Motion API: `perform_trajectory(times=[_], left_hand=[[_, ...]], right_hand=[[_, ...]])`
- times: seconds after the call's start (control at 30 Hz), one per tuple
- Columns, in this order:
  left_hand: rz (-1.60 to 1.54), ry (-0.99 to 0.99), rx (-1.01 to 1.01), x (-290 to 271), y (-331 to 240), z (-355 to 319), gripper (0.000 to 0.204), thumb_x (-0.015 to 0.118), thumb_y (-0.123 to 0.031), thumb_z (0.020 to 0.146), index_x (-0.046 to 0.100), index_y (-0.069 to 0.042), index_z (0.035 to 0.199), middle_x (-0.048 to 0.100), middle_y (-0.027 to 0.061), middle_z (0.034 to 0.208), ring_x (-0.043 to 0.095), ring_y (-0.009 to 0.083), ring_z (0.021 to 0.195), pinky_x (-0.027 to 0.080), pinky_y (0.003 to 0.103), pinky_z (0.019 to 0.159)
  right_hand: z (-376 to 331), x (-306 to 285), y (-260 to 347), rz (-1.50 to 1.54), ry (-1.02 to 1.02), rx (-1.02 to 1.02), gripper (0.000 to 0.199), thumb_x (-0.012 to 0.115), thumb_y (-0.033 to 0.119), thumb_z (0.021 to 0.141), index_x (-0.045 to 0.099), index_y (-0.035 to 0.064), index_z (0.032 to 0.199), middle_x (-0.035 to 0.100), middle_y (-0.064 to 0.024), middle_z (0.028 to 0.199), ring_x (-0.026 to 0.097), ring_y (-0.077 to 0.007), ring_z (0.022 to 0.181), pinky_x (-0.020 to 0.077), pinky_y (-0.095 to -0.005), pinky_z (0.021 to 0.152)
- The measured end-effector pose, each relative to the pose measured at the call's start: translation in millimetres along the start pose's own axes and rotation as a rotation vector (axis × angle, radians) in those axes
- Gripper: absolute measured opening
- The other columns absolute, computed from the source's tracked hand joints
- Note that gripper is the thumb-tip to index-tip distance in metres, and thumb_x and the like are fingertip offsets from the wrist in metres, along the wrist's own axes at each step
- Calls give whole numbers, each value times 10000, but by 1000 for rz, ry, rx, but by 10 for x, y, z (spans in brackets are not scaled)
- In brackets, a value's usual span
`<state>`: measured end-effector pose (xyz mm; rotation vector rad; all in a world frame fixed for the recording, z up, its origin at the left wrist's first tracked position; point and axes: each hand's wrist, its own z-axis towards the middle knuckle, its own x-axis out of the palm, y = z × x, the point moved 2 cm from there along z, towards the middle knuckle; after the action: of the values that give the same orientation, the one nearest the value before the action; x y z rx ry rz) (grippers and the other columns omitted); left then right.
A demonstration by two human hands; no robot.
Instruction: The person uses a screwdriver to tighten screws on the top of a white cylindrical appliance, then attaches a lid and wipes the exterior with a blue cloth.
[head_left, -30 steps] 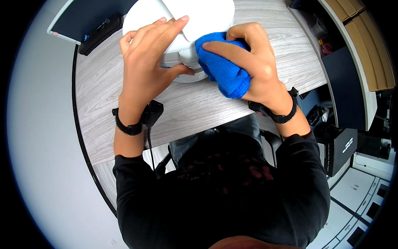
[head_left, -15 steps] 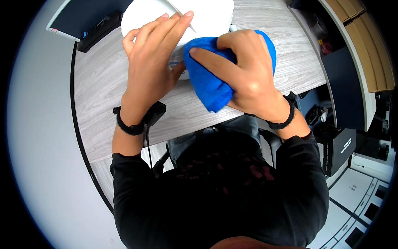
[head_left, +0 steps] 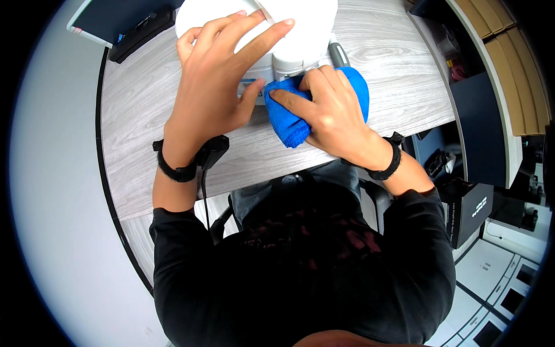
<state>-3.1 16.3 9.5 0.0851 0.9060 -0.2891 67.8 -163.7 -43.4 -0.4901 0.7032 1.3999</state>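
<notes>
Wiping low on the white appliance (head_left: 289,34), the right hand (head_left: 329,113) now presses a bunched blue microfibre cloth (head_left: 295,124) against the base of the machine at about 5 o'clock from its round white top. Half a second ago that same cloth sat higher and further toward 12 o'clock, spread over the side of the body; a second ago it was lower again. So the cloth has been travelling up and down the near face of the appliance, and by the look of it the rubbing has come back to the foot of the housing, where it meets the grey wood-grain worktop (head_left: 144,115).

Fingers of the right hand are curled and closed over the cloth, thumb tucked along its near edge. By contrast, the left hand (head_left: 217,87) lies flat on the white top with fingers spread and extended toward 1 o'clock, bracing the machine; its position has hardly shifted across the three moments. Both wrists carry black bands (head_left: 179,168).

At 10 o'clock from the appliance a dark tray-like case (head_left: 124,17) rests on the worktop edge. Off at 3 o'clock stands dark office furniture (head_left: 480,115).
</notes>
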Motion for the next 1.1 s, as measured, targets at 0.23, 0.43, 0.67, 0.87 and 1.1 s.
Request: perform_trajectory(times=[0.23,0.43,0.67,0.87,1.1], left_hand=[[70,20,32,-17,-3,-4,768,751,-69,644,634,-269,1377,590,118,1394,498,319,1311,280,475,1050],[38,-14,33,-3,-10,9,773,752,-59,677,619,-364,1375,609,95,1337,516,317,1242,287,502,1003],[18,-20,32,0,-1,8,754,727,-49,681,628,-337,1371,607,102,1341,510,318,1250,279,497,1012],[22,-33,-11,16,-59,12,697,741,-125,705,629,-324,1363,585,109,1361,497,315,1267,251,527,1022],[111,-129,-71,197,-162,-21,700,868,-243,667,638,-223,1328,553,101,1389,456,293,1350,214,477,1047]], right_hand=[[24,-189,-29,65,-45,16,456,775,85,612,749,128,1065,472,-52,822,495,-227,758,354,-345,647],[-8,-157,-48,113,-55,92,531,835,69,599,770,134,1122,528,-86,864,538,-248,783,470,-350,672],[-1,-206,-67,187,-21,145,542,830,54,608,763,129,1140,545,-93,911,563,-258,832,502,-347,715],[-70,-171,-115,195,69,152,534,815,42,625,756,128,1149,548,-101,927,567,-272,865,505,-353,763],[-211,-284,-256,179,45,174,568,774,-3,578,751,140,1127,551,-86,909,554,-284,844,460,-377,721]])
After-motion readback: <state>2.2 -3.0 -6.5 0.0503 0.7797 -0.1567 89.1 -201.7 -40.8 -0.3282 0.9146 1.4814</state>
